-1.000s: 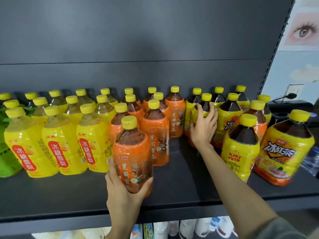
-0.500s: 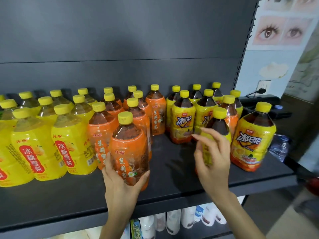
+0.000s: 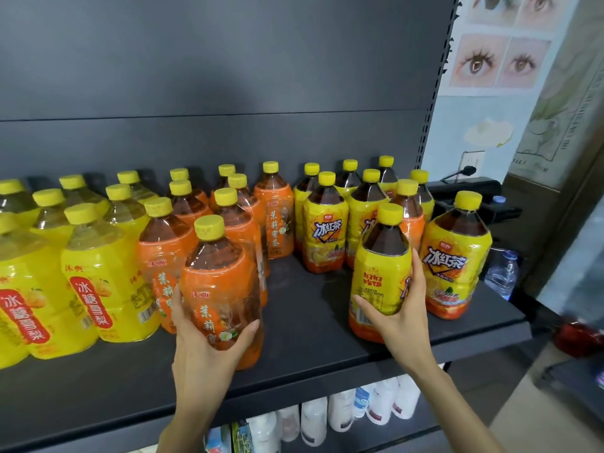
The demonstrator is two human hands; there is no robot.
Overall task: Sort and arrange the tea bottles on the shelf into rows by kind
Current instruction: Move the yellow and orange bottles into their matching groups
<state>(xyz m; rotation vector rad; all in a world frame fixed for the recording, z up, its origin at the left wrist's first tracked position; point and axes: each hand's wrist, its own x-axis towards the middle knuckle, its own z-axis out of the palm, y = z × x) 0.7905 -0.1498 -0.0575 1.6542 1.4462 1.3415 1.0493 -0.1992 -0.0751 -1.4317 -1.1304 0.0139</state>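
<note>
My left hand (image 3: pixel 209 351) grips the lower body of an orange-labelled tea bottle (image 3: pixel 222 282) standing at the front of the dark shelf (image 3: pixel 310 348). My right hand (image 3: pixel 403 308) holds a yellow-labelled dark iced tea bottle (image 3: pixel 380 273) near the shelf's front right, thumb on its label and fingers round its right side. Behind the left bottle stand several more orange bottles (image 3: pixel 277 217). Pale yellow pear-drink bottles (image 3: pixel 98 276) fill the left. Dark iced tea bottles (image 3: pixel 325 233) cluster at the back right, with an orange-labelled one (image 3: pixel 410 217) among them.
A large iced tea bottle (image 3: pixel 456 259) stands at the right end of the shelf. A clear water bottle (image 3: pixel 501 276) sits just past that end. White bottles (image 3: pixel 343 413) line the lower shelf. Bare shelf surface lies between my two hands.
My right hand left the back-right bottles, came forward and took hold of the front yellow iced tea bottle. My left hand kept its grip on the orange bottle. The view shifted right.
</note>
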